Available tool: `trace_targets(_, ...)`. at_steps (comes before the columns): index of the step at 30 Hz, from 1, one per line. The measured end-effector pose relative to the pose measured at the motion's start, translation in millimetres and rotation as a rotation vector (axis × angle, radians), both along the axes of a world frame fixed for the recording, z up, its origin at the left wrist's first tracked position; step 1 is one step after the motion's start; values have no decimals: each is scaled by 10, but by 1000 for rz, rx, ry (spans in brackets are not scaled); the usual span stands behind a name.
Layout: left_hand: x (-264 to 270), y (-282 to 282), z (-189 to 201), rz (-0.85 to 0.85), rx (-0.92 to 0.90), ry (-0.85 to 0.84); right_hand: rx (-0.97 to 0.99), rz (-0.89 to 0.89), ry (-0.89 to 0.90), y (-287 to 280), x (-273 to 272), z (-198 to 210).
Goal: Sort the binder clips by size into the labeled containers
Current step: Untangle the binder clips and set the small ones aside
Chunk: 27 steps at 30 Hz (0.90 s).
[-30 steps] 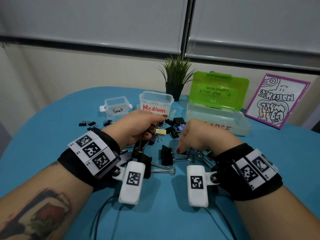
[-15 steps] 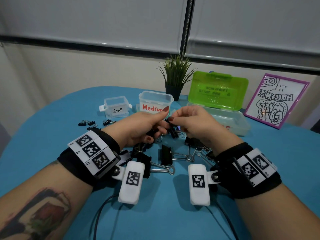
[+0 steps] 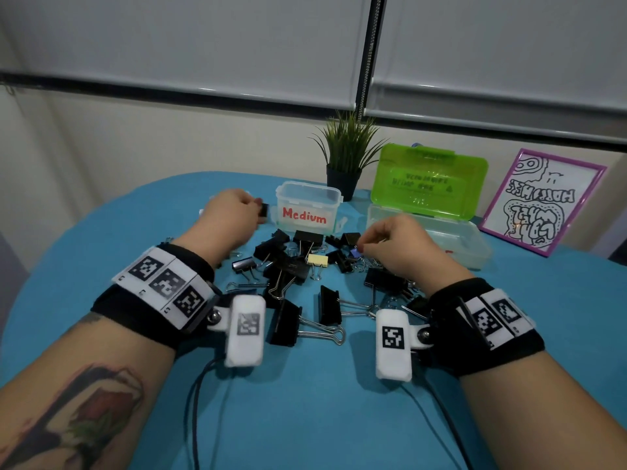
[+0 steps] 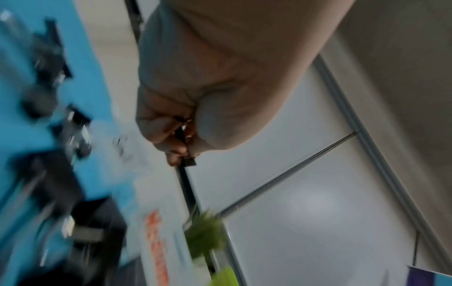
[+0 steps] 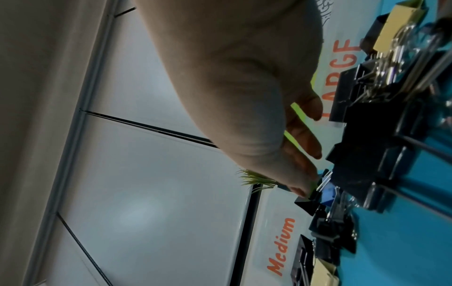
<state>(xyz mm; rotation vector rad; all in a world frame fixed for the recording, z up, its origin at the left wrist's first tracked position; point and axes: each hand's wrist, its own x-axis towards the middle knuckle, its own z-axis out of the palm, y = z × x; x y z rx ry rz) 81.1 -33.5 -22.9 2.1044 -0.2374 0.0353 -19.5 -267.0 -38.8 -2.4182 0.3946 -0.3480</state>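
Observation:
My left hand (image 3: 259,208) pinches a small black binder clip (image 3: 264,210) in the air just left of the clear box marked Medium (image 3: 307,212). The left wrist view shows that black clip (image 4: 189,161) sticking out under curled fingers. The Small container lies mostly hidden behind this hand. My right hand (image 3: 360,249) is down on the pile of clips (image 3: 295,262), its fingertips pinching the wire handle of a small blue clip (image 5: 327,193). Behind that hand stands the Large box (image 3: 475,252) with its green lid (image 3: 429,181) up.
Mixed black clips, a yellow one (image 3: 318,260) and two big ones (image 3: 288,322) lie on the blue table (image 3: 305,401). A potted plant (image 3: 346,164) stands behind the Medium box and a framed drawing (image 3: 539,201) at the far right.
The hands, which met over the pile half a second ago, have parted. The left one carried the small black clip away to the far left; the right one dropped onto the pile.

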Motion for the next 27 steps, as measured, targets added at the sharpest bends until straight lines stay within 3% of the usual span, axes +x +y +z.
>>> trace_targets(3,122,205,56,154,335,-70,-62,8,125,1,-17,1)
trace_targets(8,67,260,85,210,391,110,-81,-27,199,12,-26,-2)
trace_targets(11,89,297,83,228,589,101,-66,-27,210,19,-35,0)
trace_targets(15,216,371,-19,219,651,93,-72,-3,217,8,-35,5)
trace_targets(19,289,392,-37,267,538,37,-71,15,253,6,-32,2)
trace_targets(23,175,269,-15,129,562,-31,-62,37,269,-1,-8,-29)
trace_targets(27,-139,90,42,-180,432,-95,-66,121,265,-12,17,-44)
